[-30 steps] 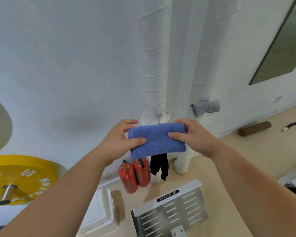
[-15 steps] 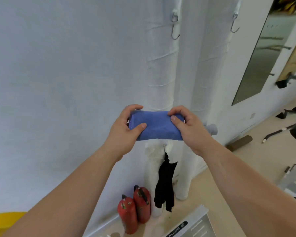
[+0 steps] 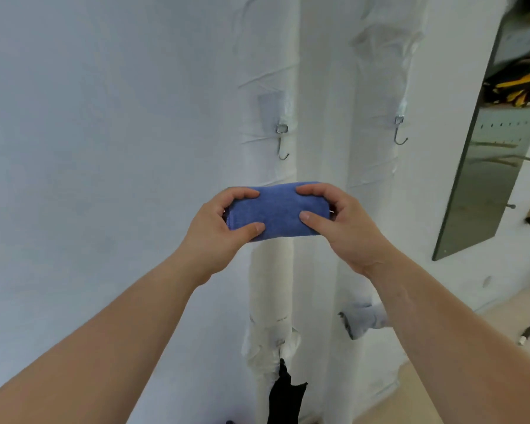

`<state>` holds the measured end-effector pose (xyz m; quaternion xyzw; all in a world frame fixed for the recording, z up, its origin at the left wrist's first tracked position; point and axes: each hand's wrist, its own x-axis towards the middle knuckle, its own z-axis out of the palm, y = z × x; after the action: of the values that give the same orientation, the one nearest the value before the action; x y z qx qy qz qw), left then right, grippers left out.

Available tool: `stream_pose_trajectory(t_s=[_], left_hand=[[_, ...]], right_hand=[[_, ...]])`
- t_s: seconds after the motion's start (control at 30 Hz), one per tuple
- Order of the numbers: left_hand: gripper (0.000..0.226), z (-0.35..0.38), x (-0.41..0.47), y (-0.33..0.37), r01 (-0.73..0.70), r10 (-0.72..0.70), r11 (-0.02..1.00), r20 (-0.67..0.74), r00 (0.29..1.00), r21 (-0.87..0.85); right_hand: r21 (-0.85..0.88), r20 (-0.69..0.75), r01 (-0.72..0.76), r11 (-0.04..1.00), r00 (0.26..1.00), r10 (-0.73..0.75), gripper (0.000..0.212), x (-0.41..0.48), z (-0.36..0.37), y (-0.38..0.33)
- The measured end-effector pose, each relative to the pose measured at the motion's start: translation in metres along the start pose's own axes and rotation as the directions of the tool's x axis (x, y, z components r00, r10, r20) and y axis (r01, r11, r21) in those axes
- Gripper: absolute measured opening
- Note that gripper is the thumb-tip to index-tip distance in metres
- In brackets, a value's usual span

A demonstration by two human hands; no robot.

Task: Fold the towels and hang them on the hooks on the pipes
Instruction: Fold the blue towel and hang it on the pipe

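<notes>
a: what were the hands doing?

b: both were clenched on the folded blue towel. left hand had its left end, right hand its right end, thumbs on the near face, fingertips curled over the top edge. the towel sat level in front of the left pipe, below the left hook.

a: different from 0.5 s before?

b: same grip, but the 2 hooks sat lower in view, closer to the towel, and the 2 red cylinders had dropped out of frame.

a: what else was around?

b: right hook on the right pipe, a black cloth low on the left pipe, a grey cloth partly behind the right forearm, and a mirror further right.
</notes>
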<state>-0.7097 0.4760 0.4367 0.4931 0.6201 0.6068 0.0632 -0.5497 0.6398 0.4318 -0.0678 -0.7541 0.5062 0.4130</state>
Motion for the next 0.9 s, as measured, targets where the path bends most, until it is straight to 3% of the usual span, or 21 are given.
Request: stream_pose_trajectory(t_s=[0.27, 0.5, 0.9], left_hand=[[0.048, 0.02, 0.072, 0.054, -0.194, 0.214, 0.972, -0.162, 0.963, 0.129], [0.048, 0.018, 0.116, 0.053, -0.188, 0.233, 0.96, -0.22, 0.947, 0.21], [0.05, 0.021, 0.124, 0.031, -0.217, 0.307, 0.916, -0.239, 0.921, 0.338]], right_hand=[[0.031, 0.025, 0.249, 0.968, 0.968, -0.25, 0.037, 0.088, -0.046, -0.031], [0.024, 0.024, 0.269, 0.963, 0.963, -0.269, 0.038, 0.143, -0.044, -0.018], [-0.079, -0.026, 0.346, 0.935, 0.937, -0.349, 0.036, 0.157, -0.037, 0.011]])
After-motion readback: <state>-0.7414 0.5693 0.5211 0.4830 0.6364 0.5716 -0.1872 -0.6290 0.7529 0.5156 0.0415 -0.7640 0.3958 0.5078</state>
